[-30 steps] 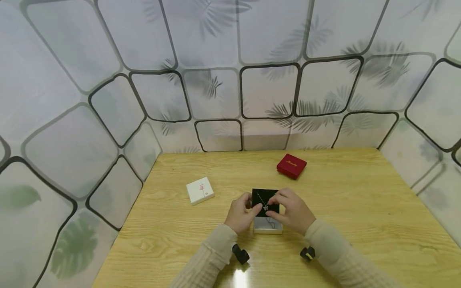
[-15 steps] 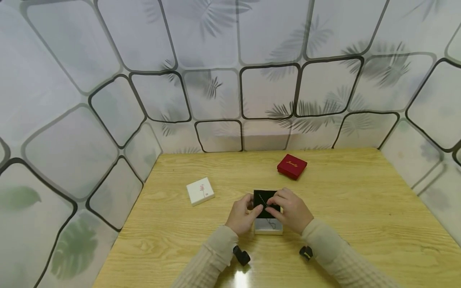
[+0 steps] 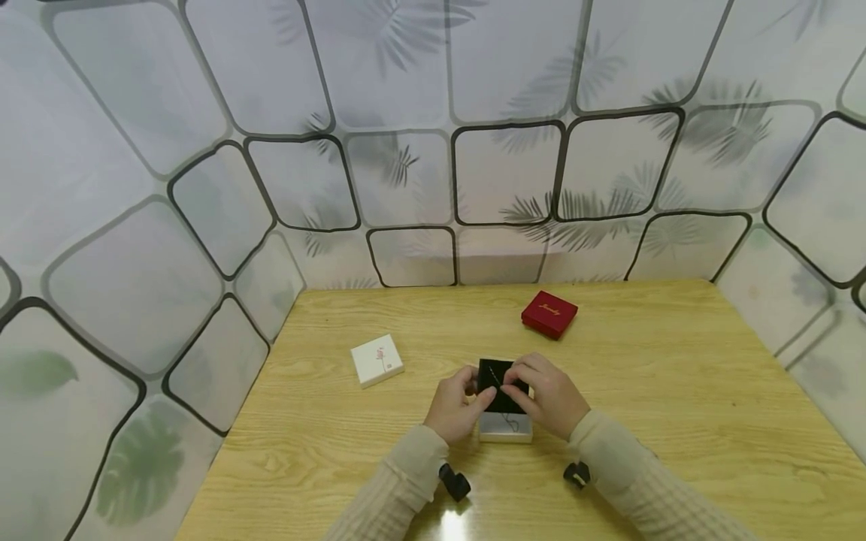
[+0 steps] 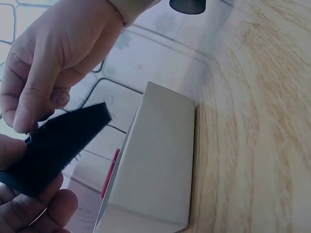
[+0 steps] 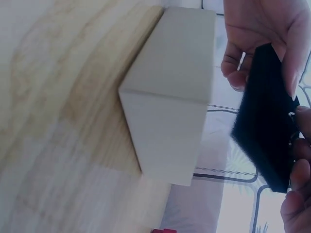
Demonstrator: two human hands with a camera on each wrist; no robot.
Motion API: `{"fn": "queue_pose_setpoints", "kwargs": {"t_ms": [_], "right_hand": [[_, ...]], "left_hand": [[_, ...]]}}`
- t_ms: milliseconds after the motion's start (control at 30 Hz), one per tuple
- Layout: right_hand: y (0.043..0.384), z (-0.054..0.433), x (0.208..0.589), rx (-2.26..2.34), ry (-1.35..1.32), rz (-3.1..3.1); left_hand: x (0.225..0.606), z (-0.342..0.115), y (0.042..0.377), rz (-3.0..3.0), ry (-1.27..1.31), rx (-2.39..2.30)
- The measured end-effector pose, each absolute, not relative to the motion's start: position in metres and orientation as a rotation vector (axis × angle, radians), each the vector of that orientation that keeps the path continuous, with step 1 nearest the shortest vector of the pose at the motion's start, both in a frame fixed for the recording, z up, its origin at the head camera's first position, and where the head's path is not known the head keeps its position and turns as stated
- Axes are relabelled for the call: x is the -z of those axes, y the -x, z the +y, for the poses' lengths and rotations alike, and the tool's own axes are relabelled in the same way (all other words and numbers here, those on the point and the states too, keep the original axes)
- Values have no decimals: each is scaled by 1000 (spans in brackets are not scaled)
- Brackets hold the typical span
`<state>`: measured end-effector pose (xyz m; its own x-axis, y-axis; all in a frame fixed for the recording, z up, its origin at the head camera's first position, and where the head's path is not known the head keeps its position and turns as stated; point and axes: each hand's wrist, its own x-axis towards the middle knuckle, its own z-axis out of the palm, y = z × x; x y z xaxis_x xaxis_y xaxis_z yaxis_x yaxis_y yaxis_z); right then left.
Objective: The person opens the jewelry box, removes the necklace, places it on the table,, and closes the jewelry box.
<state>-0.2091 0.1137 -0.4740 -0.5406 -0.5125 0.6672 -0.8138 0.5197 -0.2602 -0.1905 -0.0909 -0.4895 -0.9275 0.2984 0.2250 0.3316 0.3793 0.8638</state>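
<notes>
My left hand [image 3: 452, 406] grips a small black foam pad [image 3: 498, 406] by its left side, thumb on top and fingers underneath. A thin silver necklace [image 3: 494, 375] lies across the pad's face. The thumb and fingertips of my right hand [image 3: 551, 396] pinch the necklace near the pad's middle, and they hide most of its pendant. Below the pad stands an open white box bottom [image 3: 505, 433]; part of the chain hangs down over it. In the left wrist view, the tilted foam pad [image 4: 58, 145] is held above the box [image 4: 150, 155].
A white lid [image 3: 376, 361] with a pink flower print lies to the left on the wooden table [image 3: 676, 391]. A red jewelry box [image 3: 549, 314] sits farther back, right of centre. Patterned cloth walls [image 3: 507, 173] rise behind the table and at both sides.
The pendant, visible on the pad a second ago, is now mostly covered by my right fingertips. Both hands and the pad have otherwise hardly moved.
</notes>
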Motion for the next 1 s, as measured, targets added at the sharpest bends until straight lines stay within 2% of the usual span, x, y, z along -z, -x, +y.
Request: {"fn": "queue_pose_setpoints", "kwargs": {"t_ms": [1000], "right_hand": [[227, 126, 457, -857, -965, -2208]], "left_hand": [[490, -91, 192, -2574, 626, 1550]]}}
